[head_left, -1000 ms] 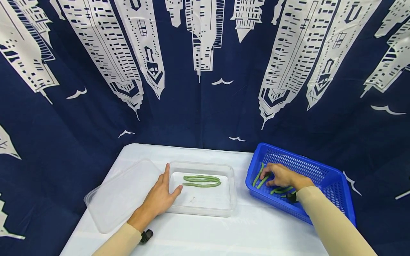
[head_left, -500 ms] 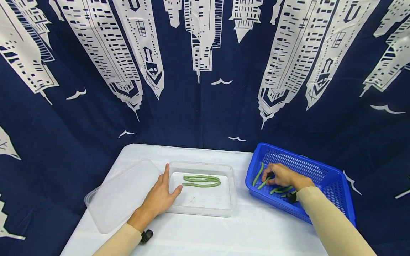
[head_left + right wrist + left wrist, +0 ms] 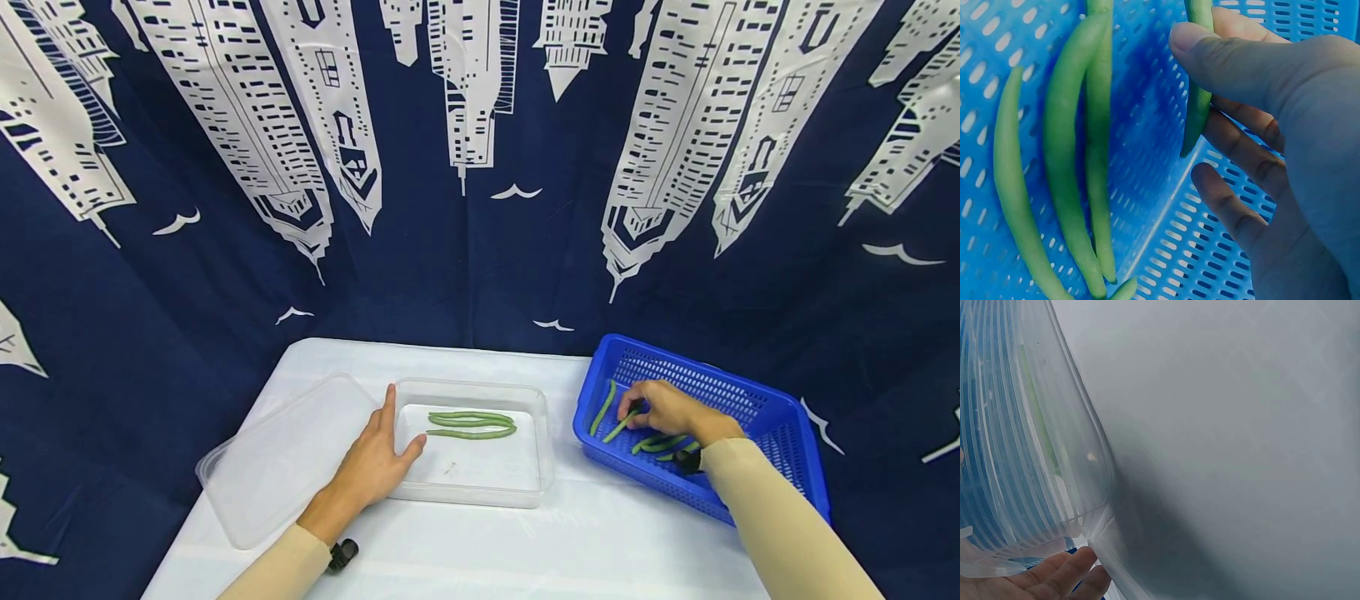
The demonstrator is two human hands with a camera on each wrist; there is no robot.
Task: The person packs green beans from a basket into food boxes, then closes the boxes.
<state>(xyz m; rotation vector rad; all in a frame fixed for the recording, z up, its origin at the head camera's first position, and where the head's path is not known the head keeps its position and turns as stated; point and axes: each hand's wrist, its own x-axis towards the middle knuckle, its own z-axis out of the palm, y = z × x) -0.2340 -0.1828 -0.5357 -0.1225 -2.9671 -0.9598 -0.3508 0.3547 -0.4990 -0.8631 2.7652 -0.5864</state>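
A green bean (image 3: 1197, 94) is pinched between the thumb and the curled fingers of the right hand (image 3: 663, 410), inside the blue basket (image 3: 780, 421) that stands at the right edge of the table (image 3: 480, 542). The bean can be judged light, slim and fairly stiff, though it would snap if bent hard; its smooth skin may slide a little, so it is best taken near the middle of its length rather than by the tapering tip. Three more loose beans (image 3: 1079, 162) are seen lying side by side on the perforated basket floor just beside the held one (none of them touched by the fingers in the wrist view). The left hand (image 3: 375, 462) is laid flat, fingers straight, against the left wall of the clear container (image 3: 536, 467) near the middle of the table, nothing being gripped. Two beans (image 3: 471, 425) already lie in that container towards its far side. A clear lid (image 3: 277, 458) rests towards the left edge, partly under the left hand. Between basket and container only the basket's raised near wall stands in the way.
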